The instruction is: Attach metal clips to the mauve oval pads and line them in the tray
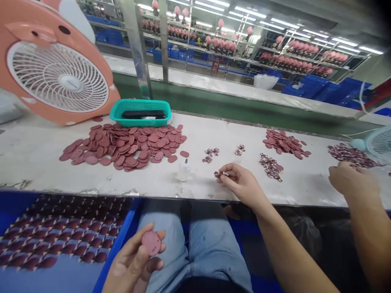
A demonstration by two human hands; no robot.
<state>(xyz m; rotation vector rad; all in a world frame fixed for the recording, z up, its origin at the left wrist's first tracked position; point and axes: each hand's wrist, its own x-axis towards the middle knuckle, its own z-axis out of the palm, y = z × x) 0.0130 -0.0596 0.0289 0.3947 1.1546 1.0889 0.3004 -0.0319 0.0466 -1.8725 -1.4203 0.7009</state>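
My left hand (134, 260), above my lap, pinches a dull-pink oval disc (151, 243) with small holes in its face. Over the table, my right hand (241, 183) has thumb and fingers closed on a small brown-and-metal part (221, 174); its exact kind is hard to make out. Similar parts lie in small clusters (210, 154) just beyond that hand and in a bigger heap (271, 167) to its right. A large pile of pink discs (131, 144) spreads across the left of the table. Between pile and right hand stands a small clear bottle (183, 171) with a thin tip.
An orange fan (61, 69) and a green basket (140, 108) holding a black item stand behind the pile. Lower left, a blue bin (122, 236) holds rows of dark red pieces. At right, a co-worker's hand (354, 179) reaches by another parts heap (351, 155); more discs (285, 143) lie nearby.
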